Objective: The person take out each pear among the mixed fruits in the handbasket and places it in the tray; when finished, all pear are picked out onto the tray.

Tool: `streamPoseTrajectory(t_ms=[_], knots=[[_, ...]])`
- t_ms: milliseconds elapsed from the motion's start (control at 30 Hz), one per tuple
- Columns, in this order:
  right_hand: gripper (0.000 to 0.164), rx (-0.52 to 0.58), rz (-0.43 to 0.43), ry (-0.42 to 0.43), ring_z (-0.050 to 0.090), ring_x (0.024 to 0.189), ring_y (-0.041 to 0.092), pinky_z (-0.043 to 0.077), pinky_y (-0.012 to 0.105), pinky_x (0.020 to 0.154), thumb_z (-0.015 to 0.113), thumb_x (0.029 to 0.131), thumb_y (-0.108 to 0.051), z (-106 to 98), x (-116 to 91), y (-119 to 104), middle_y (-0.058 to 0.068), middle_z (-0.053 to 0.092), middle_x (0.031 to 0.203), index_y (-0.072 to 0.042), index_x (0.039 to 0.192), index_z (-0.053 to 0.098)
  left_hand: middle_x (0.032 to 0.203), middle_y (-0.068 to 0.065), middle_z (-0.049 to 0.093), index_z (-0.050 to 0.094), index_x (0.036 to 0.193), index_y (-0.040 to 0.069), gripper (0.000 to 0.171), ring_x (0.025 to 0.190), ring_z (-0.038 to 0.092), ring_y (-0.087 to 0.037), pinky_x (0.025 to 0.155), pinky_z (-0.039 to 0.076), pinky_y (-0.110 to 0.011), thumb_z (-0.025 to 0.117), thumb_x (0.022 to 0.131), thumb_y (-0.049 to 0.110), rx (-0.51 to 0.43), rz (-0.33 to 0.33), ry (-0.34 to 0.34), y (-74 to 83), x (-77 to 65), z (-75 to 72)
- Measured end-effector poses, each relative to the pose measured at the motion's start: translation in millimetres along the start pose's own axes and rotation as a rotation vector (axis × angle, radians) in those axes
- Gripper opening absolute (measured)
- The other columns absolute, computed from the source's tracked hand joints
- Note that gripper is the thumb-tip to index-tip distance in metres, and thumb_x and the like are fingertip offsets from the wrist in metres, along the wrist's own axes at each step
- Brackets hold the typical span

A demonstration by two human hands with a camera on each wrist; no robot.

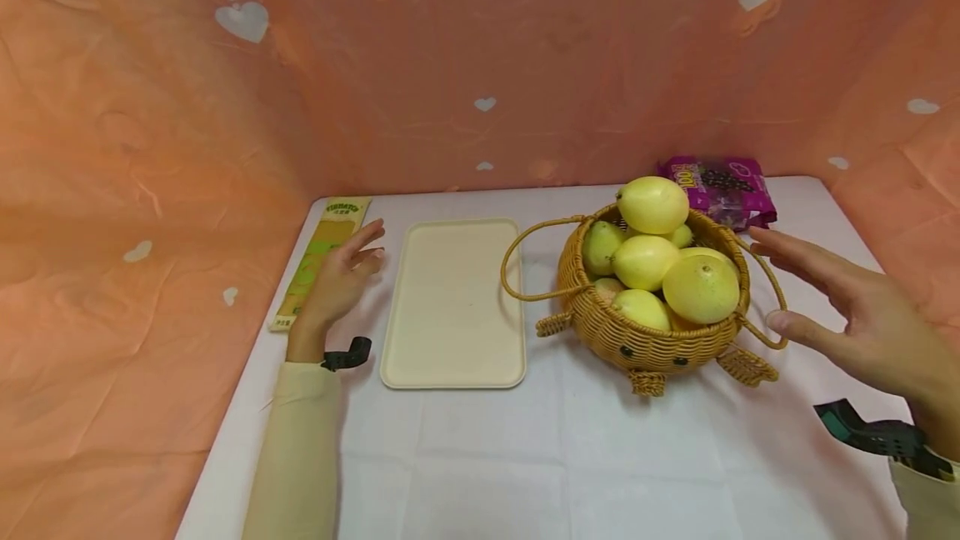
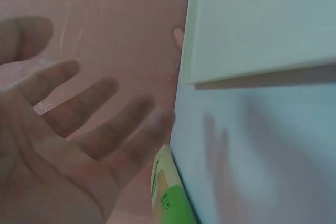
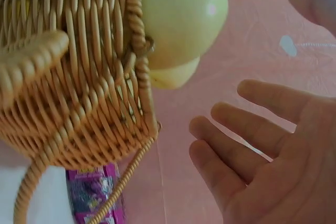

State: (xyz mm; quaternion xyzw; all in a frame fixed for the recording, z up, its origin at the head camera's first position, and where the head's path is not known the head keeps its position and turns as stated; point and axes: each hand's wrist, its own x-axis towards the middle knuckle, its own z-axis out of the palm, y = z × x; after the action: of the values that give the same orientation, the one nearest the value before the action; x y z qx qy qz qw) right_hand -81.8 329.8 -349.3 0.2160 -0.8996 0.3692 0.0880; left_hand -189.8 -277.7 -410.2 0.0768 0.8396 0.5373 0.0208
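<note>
A brown wicker basket with two loop handles stands right of the table's middle, heaped with pale yellow-green fruits whose exact kind I cannot tell. My right hand hovers beside its right handle, fingers extended and holding nothing; in the right wrist view the palm faces the basket with a gap between. Over at the left, my left hand is raised between a beige tray and a long green and cream packet. Its fingers are spread and hold nothing.
Behind the basket at the right lies a purple packet with dark fruit pictured on it. The white-covered table is bounded by an orange-pink curtain with white hearts at the back and sides.
</note>
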Motion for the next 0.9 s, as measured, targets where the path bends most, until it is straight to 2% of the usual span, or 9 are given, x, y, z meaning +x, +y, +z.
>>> streamPoseTrajectory(t_ms=[100, 200, 333, 433, 567, 667, 733, 800, 900], knots=[[0.093, 0.015, -0.031, -0.012, 0.043, 0.148, -0.013, 0.025, 0.001, 0.116, 0.085, 0.083, 0.008, 4.8, 4.9, -5.2, -0.015, 0.050, 0.168, -0.017, 0.166, 0.050, 0.170, -0.022, 0.046, 0.039, 0.171, 0.012, 0.059, 0.153, 0.049, -0.048, 0.114, 0.056, -0.052, 0.053, 0.114, 0.009, 0.055, -0.022, -0.036, -0.2, 3.5, 4.7], [0.094, 0.017, -0.057, -0.021, 0.042, 0.151, -0.009, 0.027, 0.002, 0.117, 0.087, 0.080, 0.008, 9.8, 9.5, -7.9, -0.011, 0.052, 0.168, -0.016, 0.164, 0.052, 0.167, -0.026, 0.049, 0.039, 0.171, 0.011, 0.058, 0.149, 0.053, -0.050, 0.118, 0.050, -0.063, 0.053, 0.114, 0.013, 0.157, -0.054, -0.062, -1.6, 7.6, 9.3], [0.093, -0.011, -0.079, -0.021, 0.049, 0.144, -0.011, 0.030, 0.001, 0.114, 0.090, 0.077, 0.007, 16.4, 13.9, -9.3, -0.016, 0.056, 0.164, -0.017, 0.161, 0.058, 0.166, -0.027, 0.050, 0.039, 0.170, 0.009, 0.060, 0.142, 0.061, -0.050, 0.118, 0.049, -0.065, 0.054, 0.114, 0.022, 0.326, -0.115, -0.089, -6.9, 14.0, 13.0], [0.091, -0.039, -0.070, -0.015, 0.050, 0.140, -0.013, 0.030, 0.001, 0.113, 0.093, 0.076, 0.003, 19.9, 16.0, -10.6, -0.023, 0.058, 0.158, -0.022, 0.158, 0.061, 0.164, -0.029, 0.051, 0.039, 0.170, 0.006, 0.062, 0.140, 0.061, -0.050, 0.117, 0.049, -0.065, 0.056, 0.112, 0.023, 0.426, -0.126, -0.118, -9.4, 18.2, 14.6], [0.090, -0.064, -0.050, -0.014, 0.048, 0.140, -0.014, 0.029, 0.001, 0.111, 0.096, 0.076, -0.003, 24.0, 20.9, -13.2, -0.027, 0.058, 0.155, -0.027, 0.156, 0.063, 0.165, -0.029, 0.050, 0.041, 0.168, 0.002, 0.062, 0.151, 0.050, -0.049, 0.126, 0.039, -0.065, 0.057, 0.110, 0.019, 0.512, -0.130, -0.173, -8.8, 19.5, 14.6], [0.091, -0.060, -0.043, -0.019, 0.056, 0.128, -0.008, 0.032, 0.000, 0.108, 0.098, 0.075, -0.004, 27.7, 23.8, -14.8, -0.028, 0.060, 0.150, -0.028, 0.156, 0.063, 0.166, -0.028, 0.049, 0.044, 0.165, -0.001, 0.064, 0.156, 0.042, -0.049, 0.130, 0.032, -0.065, 0.059, 0.105, 0.013, 0.554, -0.139, -0.240, -6.2, 18.5, 14.5], [0.092, -0.054, -0.041, -0.015, 0.058, 0.115, -0.005, 0.034, 0.000, 0.105, 0.098, 0.074, -0.003, 30.0, 24.2, -15.1, -0.029, 0.061, 0.145, -0.027, 0.155, 0.063, 0.165, -0.029, 0.049, 0.045, 0.164, -0.002, 0.067, 0.157, 0.039, -0.051, 0.129, 0.032, -0.066, 0.061, 0.100, 0.009, 0.583, -0.140, -0.276, -4.9, 18.3, 15.5], [0.092, -0.066, -0.040, -0.001, 0.056, 0.111, -0.007, 0.035, -0.001, 0.103, 0.100, 0.073, -0.004, 31.4, 23.4, -14.7, -0.029, 0.060, 0.144, -0.028, 0.155, 0.064, 0.166, -0.029, 0.048, 0.045, 0.165, 0.000, 0.069, 0.159, 0.034, -0.053, 0.129, 0.031, -0.067, 0.062, 0.098, 0.006, 0.598, -0.151, -0.297, -5.0, 18.9, 17.0], [0.093, -0.083, -0.040, 0.014, 0.055, 0.117, -0.013, 0.034, -0.002, 0.105, 0.101, 0.071, -0.005, 33.4, 23.7, -13.2, -0.019, 0.063, 0.147, -0.028, 0.153, 0.066, 0.167, -0.029, 0.046, 0.044, 0.166, 0.003, 0.071, 0.161, 0.029, -0.053, 0.130, 0.031, -0.068, 0.062, 0.097, 0.004, 0.614, -0.169, -0.298, -7.1, 18.2, 17.9]])
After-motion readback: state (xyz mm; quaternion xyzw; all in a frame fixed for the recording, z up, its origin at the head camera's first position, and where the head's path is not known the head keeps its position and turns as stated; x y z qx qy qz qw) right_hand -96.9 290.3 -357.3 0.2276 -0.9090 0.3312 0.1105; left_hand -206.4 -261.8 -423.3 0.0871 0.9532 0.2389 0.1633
